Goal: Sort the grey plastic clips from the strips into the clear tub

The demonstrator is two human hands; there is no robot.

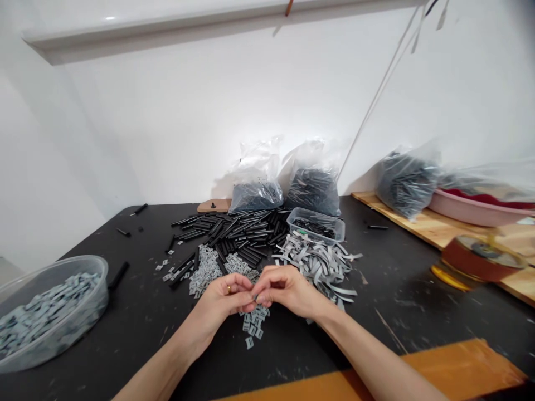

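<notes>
My left hand (223, 301) and my right hand (288, 289) meet over the black table (142, 312), fingertips pinched together on a small grey part I can barely make out. A ring shows on the left hand. Just below the fingers lies a little heap of small grey clips (254, 323). Behind the hands are a larger pile of grey clips (207, 270), a spread of black tubes (238, 231) and a pile of grey strips (317, 262).
A clear tub of grey pieces (50, 312) stands at the left edge. A small clear box (317, 224) and several plastic bags (311, 181) of parts stand behind the piles. A wooden board (426, 225) at the right carries a pink basin (480, 206) and a tape roll (478, 262).
</notes>
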